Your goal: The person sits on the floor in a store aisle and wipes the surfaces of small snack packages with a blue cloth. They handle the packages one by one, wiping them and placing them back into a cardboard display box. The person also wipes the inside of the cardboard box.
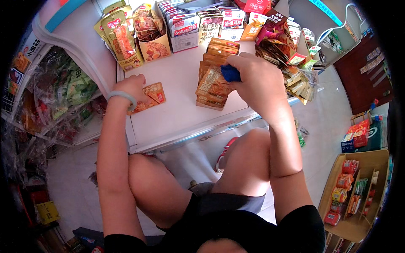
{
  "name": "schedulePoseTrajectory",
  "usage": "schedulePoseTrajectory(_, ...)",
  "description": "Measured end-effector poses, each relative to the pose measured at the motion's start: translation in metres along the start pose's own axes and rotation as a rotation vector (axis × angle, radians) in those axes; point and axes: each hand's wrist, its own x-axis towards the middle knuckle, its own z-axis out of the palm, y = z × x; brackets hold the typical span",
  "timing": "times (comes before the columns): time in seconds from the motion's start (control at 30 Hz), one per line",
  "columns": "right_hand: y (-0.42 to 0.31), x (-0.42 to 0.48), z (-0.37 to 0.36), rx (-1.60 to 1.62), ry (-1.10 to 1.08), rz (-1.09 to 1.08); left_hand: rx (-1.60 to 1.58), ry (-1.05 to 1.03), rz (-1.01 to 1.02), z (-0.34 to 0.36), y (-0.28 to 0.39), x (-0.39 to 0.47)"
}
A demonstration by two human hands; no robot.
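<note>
My left hand (131, 89), a pale bangle at its wrist, rests on an orange snack packet (153, 95) lying flat on the white shelf (177, 118); whether its fingers grip the packet cannot be told. A dark blue cloth (231, 73) is pinched in my right hand (261, 83), above the right side of an open box of brown-orange snack packets (213, 83). The packets in that box stand in a row, with a tilted one at the front. Part of the cloth is hidden inside my right hand.
Boxes of upright snack packets (185, 30) line the shelf's back. Loose packets (299, 82) spread at its right end. Plastic-wrapped goods (63, 76) fill a rack on the left. My knees are under the shelf's metal front edge (202, 134). A wooden display rack (354, 196) stands at lower right.
</note>
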Motion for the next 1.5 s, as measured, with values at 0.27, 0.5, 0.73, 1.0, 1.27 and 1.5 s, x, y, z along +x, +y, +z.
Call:
schedulePoseTrajectory(0.27,-0.002,-0.002,0.002,0.03,-0.025,-0.047,0.036,-0.069,0.007,0.003,-0.001,0.004)
schedulePoseTrajectory(0.5,-0.007,0.005,0.026,-0.007,-0.09,0.007,-0.702,0.06,0.227,0.005,0.007,0.01)
schedulePoseTrajectory(0.73,0.003,0.021,0.01,0.558,0.818,0.061,-1.636,0.077,0.216,-0.029,0.047,-0.013)
schedulePoseTrajectory(1.0,-0.042,0.019,0.024,0.463,0.519,-0.346,-2.333,-0.282,0.757,-0.053,0.114,-0.089)
schedulePoseTrajectory(1.27,-0.055,0.016,0.023,0.623,0.509,-0.653,-2.421,-0.428,0.531,-0.066,0.096,-0.094)
schedulePoseTrajectory(1.5,-0.048,0.002,0.011,0.949,0.645,-0.251,-2.319,0.33,0.529,-0.076,0.113,-0.097)
